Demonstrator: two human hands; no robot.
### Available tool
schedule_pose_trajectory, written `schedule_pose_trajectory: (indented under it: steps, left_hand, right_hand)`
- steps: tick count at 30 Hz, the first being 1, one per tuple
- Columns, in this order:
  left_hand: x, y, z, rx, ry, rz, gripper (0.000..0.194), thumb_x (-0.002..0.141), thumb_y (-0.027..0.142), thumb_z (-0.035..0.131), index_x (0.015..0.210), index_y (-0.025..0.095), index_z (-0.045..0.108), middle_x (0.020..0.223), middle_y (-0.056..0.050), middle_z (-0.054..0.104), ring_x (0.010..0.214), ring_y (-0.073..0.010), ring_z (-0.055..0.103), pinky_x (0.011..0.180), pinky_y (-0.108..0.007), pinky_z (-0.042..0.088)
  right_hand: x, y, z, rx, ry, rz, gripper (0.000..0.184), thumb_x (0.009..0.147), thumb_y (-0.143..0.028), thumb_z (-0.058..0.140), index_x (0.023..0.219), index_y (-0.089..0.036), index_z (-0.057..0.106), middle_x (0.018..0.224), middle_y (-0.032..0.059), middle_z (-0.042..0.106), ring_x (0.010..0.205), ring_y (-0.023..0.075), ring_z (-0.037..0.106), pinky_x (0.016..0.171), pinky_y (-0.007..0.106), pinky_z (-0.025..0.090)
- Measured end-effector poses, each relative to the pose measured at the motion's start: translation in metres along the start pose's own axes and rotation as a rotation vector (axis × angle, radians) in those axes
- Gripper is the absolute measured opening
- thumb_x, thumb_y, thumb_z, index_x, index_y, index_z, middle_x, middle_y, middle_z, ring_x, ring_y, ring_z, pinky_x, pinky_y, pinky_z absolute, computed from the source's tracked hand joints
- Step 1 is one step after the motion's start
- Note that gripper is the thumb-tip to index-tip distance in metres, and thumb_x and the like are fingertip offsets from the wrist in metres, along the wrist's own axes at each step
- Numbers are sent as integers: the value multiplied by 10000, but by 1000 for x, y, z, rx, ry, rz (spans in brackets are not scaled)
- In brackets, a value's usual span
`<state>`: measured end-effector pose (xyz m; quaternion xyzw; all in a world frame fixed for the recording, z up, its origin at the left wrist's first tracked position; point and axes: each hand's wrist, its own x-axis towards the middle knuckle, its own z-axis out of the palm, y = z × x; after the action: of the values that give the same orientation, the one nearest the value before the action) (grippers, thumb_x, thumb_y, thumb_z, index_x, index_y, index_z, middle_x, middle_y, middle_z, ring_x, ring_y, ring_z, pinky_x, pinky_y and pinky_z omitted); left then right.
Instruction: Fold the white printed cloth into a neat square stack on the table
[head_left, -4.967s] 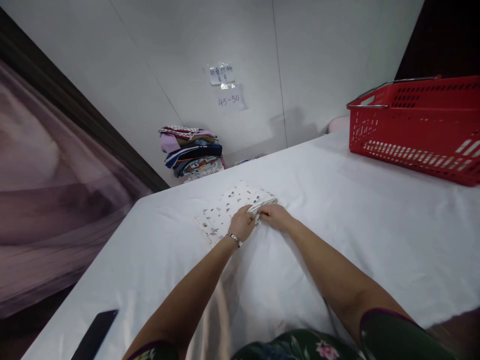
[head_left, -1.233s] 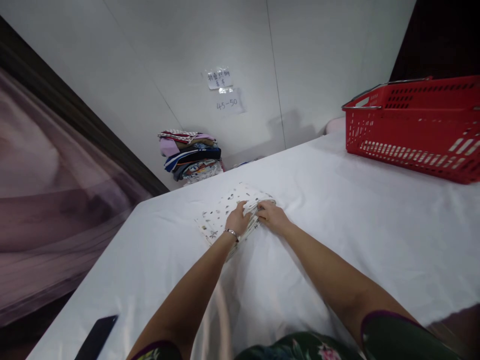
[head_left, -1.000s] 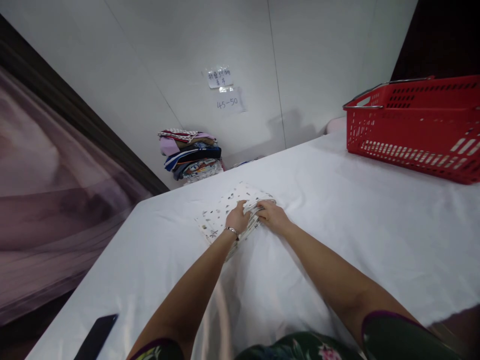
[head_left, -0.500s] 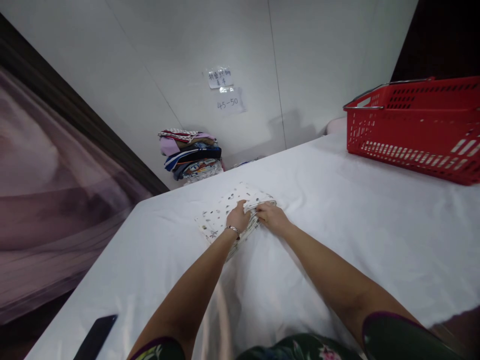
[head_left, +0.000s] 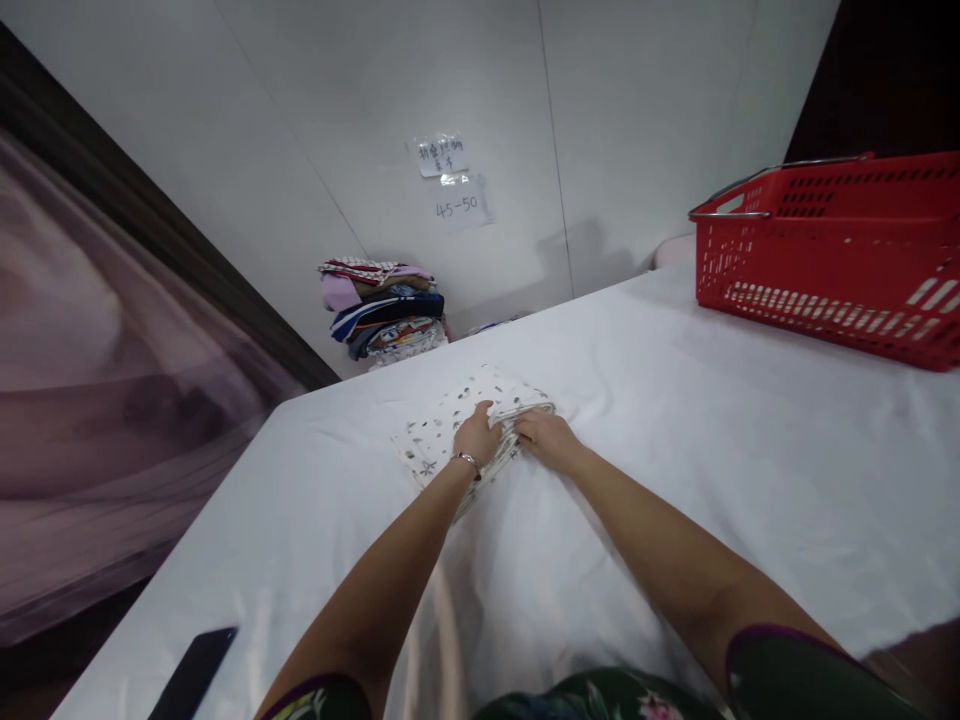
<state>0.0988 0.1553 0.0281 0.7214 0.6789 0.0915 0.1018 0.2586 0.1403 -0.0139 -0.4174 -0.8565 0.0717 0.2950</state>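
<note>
A folded white cloth with small dark prints (head_left: 442, 432) lies on the white sheet (head_left: 675, 470). My left hand (head_left: 477, 437), with a bracelet at the wrist, rests on the cloth's near right part, fingers curled down on the fabric. Beside it, my right hand (head_left: 546, 434) grips the cloth's right edge, fingers closed on the folded layers. The two hands almost touch.
A stack of folded coloured clothes (head_left: 382, 310) sits at the far edge by the wall. A red plastic basket (head_left: 825, 260) stands at the right. A dark phone (head_left: 191, 673) lies at the near left corner. Paper labels (head_left: 450, 175) hang on the wall.
Since five seconds ago my left hand has slid up onto the cloth. Over the last second both hands have stayed almost still on it.
</note>
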Motion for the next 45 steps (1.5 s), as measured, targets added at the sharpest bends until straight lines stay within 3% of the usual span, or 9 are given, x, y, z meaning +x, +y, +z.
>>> schedule_pose_trajectory:
  steps: [5, 9, 18, 25, 29, 34, 38, 45]
  left_hand:
    - [-3, 1, 1, 21, -1, 48, 474, 781, 291, 494, 1239, 241, 384, 998, -69, 635, 894, -217, 598, 731, -293, 425]
    - [-5, 0, 1, 33, 3, 93, 481, 771, 285, 496, 1236, 229, 386, 971, -68, 645, 892, -213, 602, 740, -294, 429]
    - [-9, 0, -7, 70, -69, 115, 576, 731, 211, 519, 1280, 247, 349, 1051, -68, 632, 920, -211, 597, 756, -295, 432]
    - [-9, 1, -7, 33, -39, 63, 541, 757, 195, 477, 1279, 252, 349, 977, -48, 647, 874, -194, 605, 735, -276, 436]
    - [-9, 1, -6, 72, -43, 99, 540, 757, 193, 468, 1282, 249, 353, 914, -52, 655, 854, -207, 608, 732, -289, 434]
    - [-10, 2, -7, 82, -47, 98, 538, 769, 201, 463, 1290, 259, 339, 970, -54, 646, 872, -200, 606, 738, -283, 432]
    - [-12, 3, -7, 134, -63, 113, 564, 760, 213, 484, 1300, 258, 328, 1006, -60, 639, 895, -208, 601, 746, -287, 430]
    - [-12, 2, -4, 282, -9, 132, 361, 804, 236, 438, 1163, 255, 466, 907, -59, 654, 846, -209, 603, 694, -282, 433]
  right_hand:
    - [-1, -1, 2, 16, 25, 45, 288, 798, -128, 515, 1079, -186, 533, 1009, 56, 601, 942, 174, 484, 795, 286, 362]
    - [1, -4, 3, -25, 11, 63, 338, 788, -110, 513, 1119, -177, 506, 1024, 68, 593, 958, 186, 474, 818, 299, 355]
    - [1, -5, 3, -90, 21, 26, 237, 785, -122, 510, 1011, -166, 563, 944, 73, 584, 928, 204, 454, 820, 313, 350]
    - [1, -4, 5, -80, 66, 11, 209, 771, -114, 513, 970, -153, 566, 926, 77, 580, 910, 205, 444, 823, 319, 340]
    - [1, -4, 6, -93, 56, 15, 212, 764, -116, 525, 966, -159, 576, 933, 72, 577, 919, 206, 440, 823, 319, 335]
    - [2, -7, 3, -123, 42, 23, 131, 792, -134, 505, 844, -172, 620, 913, 74, 568, 906, 208, 435, 790, 326, 330]
    - [1, -7, 1, -79, 60, -10, 132, 787, -138, 515, 858, -178, 619, 937, 73, 572, 934, 211, 428, 793, 331, 317]
    - [1, -7, 1, -77, 70, -21, 138, 794, -155, 506, 884, -173, 608, 870, 70, 597, 908, 213, 439, 794, 341, 291]
